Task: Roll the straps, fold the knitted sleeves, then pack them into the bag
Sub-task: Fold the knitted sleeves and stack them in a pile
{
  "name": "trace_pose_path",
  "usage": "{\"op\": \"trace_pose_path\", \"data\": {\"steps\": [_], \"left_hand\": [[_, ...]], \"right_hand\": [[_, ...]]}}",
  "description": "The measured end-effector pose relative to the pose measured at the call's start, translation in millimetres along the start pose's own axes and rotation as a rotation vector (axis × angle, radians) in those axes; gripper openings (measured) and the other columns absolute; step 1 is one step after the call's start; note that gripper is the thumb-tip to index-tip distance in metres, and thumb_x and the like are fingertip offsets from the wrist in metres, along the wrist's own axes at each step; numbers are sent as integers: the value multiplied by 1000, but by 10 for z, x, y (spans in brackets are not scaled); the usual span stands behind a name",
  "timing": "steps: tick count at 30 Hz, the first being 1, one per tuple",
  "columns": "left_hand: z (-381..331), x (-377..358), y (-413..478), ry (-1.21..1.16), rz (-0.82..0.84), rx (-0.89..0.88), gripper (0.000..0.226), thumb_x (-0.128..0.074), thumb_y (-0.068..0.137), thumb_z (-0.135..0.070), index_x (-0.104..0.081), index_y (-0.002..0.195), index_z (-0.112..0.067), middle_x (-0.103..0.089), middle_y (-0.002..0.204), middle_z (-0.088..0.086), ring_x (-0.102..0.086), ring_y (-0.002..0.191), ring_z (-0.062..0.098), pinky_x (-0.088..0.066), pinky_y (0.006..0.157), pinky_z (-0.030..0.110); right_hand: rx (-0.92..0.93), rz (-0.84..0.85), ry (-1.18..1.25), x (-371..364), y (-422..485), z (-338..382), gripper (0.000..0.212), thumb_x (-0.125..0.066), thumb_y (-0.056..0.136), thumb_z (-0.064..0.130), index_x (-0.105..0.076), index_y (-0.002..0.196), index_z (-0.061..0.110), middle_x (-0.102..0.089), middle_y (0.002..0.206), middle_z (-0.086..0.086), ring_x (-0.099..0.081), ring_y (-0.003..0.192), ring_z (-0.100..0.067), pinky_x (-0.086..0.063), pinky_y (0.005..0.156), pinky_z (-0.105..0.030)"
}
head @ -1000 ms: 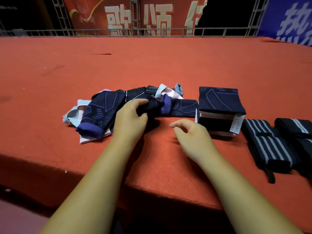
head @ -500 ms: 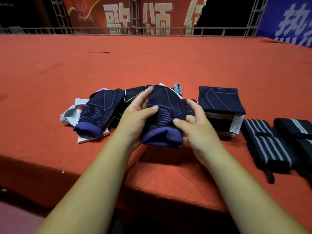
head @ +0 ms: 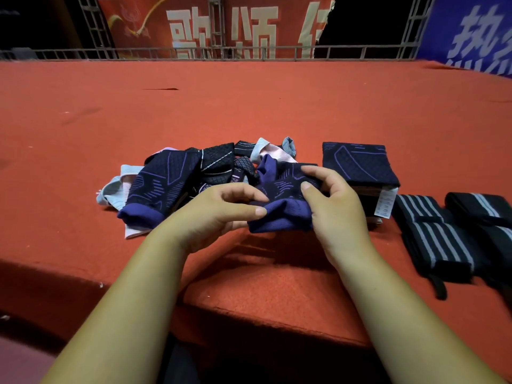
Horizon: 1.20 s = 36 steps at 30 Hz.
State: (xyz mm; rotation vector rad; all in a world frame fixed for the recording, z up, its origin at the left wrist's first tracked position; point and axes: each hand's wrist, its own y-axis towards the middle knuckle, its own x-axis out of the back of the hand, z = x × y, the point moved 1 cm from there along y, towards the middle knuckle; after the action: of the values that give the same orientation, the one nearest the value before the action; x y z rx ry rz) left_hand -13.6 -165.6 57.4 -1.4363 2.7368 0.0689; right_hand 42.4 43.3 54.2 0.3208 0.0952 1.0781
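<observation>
red carpeted platform [head: 249, 106]: since a second ago one navy knitted sleeve [head: 282, 189] came off the loose pile [head: 166, 184]. left hand [head: 219, 214] and right hand [head: 335, 214] now pinch it, doubled, just above the surface; folding is under way.

Red carpeted platform [head: 249, 112], metal truss railing [head: 277, 49] at back, red banner [head: 221, 26] w/ white characters, blue banner [head: 471, 34] right, dark bg

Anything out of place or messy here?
Only the heap of unfolded sleeves centre-left: crumpled, overlapping, unlike the square folded stack and rolled straps to its right. The left hand and right hand grip one purple-cuffed sleeve. A white tag juts from the stack.
</observation>
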Motion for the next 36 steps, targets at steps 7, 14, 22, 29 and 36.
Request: {"op": "trace_pose_path", "data": {"steps": [7, 14, 22, 29, 36], "left_hand": [[-56, -4, -41, 114, -26, -16, 34, -77, 88, 8, -76, 118, -8, -77, 105, 9, -71, 92, 15, -57, 79, 22], [-93, -29, 21, 37, -299, -77, 28, -70, 93, 9, -73, 90, -19, -75, 99, 5, -73, 85, 19, -61, 66, 31], [-193, -125, -30, 27, -437, -142, 21, -69, 95, 6, -69, 92, -15, -75, 102, 6, -69, 72, 17, -47, 46, 20], [-180, -151, -18, 21, -439, -136, 14, -70, 99, -2, -77, 107, -11, -79, 99, 9, -75, 86, 18, -59, 63, 29], [-185, -242, -37, 115, -497, -150, 18, -73, 96, -5, -80, 99, -20, -79, 102, 15, -77, 81, 20, -63, 61, 35]], "right_hand": [[-289, 142, 403, -102, 78, -57, 51, -66, 90, 12, -66, 141, 13, -78, 124, -11, -76, 115, -26, -58, 106, -48], [-298, 367, 421, -47, 35, 31, 28, -59, 88, 8, -70, 113, 13, -78, 108, -16, -73, 95, -31, -61, 86, -42], [-372, 444, 376, 21, 16, 56, 23, -62, 103, 9, -71, 123, 7, -77, 121, -22, -74, 95, -32, -61, 81, -41], [-396, 535, 403, 49, -19, 93, 19, -70, 98, 7, -71, 118, 9, -78, 111, -20, -74, 96, -33, -62, 86, -43], [-273, 502, 276, 18, -22, 83, 19, -80, 87, 16, -64, 82, 24, -72, 94, -7, -71, 89, -18, -57, 86, -36]]}}
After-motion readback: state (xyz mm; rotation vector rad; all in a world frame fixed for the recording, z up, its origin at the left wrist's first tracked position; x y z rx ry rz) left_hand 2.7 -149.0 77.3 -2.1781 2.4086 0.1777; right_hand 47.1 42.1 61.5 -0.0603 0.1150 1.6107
